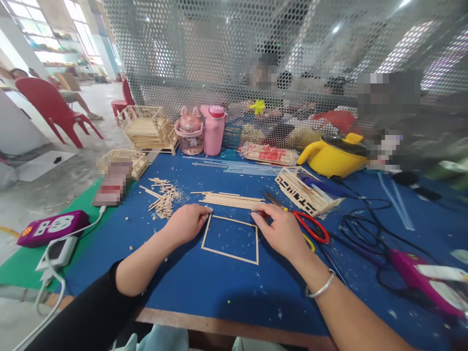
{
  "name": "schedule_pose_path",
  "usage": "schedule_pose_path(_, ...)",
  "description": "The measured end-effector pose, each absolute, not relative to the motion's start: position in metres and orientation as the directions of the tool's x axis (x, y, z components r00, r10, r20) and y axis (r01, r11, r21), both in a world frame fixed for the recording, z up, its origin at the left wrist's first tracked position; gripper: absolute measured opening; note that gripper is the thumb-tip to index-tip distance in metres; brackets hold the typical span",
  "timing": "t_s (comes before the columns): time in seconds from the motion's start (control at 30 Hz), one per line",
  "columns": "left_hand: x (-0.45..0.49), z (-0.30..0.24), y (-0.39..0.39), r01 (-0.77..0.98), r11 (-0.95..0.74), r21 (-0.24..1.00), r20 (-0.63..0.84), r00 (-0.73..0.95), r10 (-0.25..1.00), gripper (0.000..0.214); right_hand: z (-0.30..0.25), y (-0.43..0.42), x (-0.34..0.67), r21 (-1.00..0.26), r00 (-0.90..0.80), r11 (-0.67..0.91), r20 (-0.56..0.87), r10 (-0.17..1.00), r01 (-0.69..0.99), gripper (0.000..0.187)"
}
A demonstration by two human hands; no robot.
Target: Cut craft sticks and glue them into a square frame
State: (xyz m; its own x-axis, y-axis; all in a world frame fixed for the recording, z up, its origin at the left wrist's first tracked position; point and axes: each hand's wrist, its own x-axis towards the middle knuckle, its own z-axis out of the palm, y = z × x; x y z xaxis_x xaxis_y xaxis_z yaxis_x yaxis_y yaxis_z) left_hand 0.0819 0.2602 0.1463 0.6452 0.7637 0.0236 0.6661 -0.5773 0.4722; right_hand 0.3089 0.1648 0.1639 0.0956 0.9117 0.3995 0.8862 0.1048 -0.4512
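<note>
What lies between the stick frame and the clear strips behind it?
In the head view, loose wooden sticks lie between the frame and the clear strips.

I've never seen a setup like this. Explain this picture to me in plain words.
There is no machine here: one camera, worn on a person's head, looks forward and down at their two bare hands. The left hand and right hand are near the far corners of a thin wooden frame lying on a blue tabletop. Whether the fingertips grip anything is too small to tell. Beyond the frame lies a row of long sticks; to the left, a pile of short pieces. Red-handled scissors lie by the right hand, and a yellow pot stands farther back.
</note>
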Motion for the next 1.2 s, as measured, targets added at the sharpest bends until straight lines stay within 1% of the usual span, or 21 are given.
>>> schedule_pose_path(0.2, 0.0828, 0.1469, 0.2592, 0.667, -0.574, 0.475, 0.022, 0.643, 0.765, 0.036, 0.1631, 0.1637, 0.3106, -0.449, 0.095, 0.095, 0.384, 0.918, 0.889, 0.017)
schedule_pose_path(0.43, 0.0825, 0.1468, 0.2576, 0.679, -0.595, 0.431, 0.026, 0.649, 0.76, 0.036, 0.1627, 0.1629, 0.3088, -0.456, 0.105, 0.086, 0.377, 0.92, 0.886, 0.016)
schedule_pose_path(0.77, 0.0823, 0.1481, 0.2558, 0.695, -0.584, 0.419, 0.009, 0.639, 0.769, 0.036, 0.1612, 0.1637, 0.3087, -0.454, 0.1, 0.086, 0.369, 0.924, 0.887, 0.015)
schedule_pose_path(1.2, 0.0817, 0.1452, 0.2562, 0.685, -0.597, 0.418, 0.028, 0.647, 0.762, 0.036, 0.159, 0.1644, 0.3088, -0.451, 0.094, 0.098, 0.384, 0.919, 0.887, 0.012)
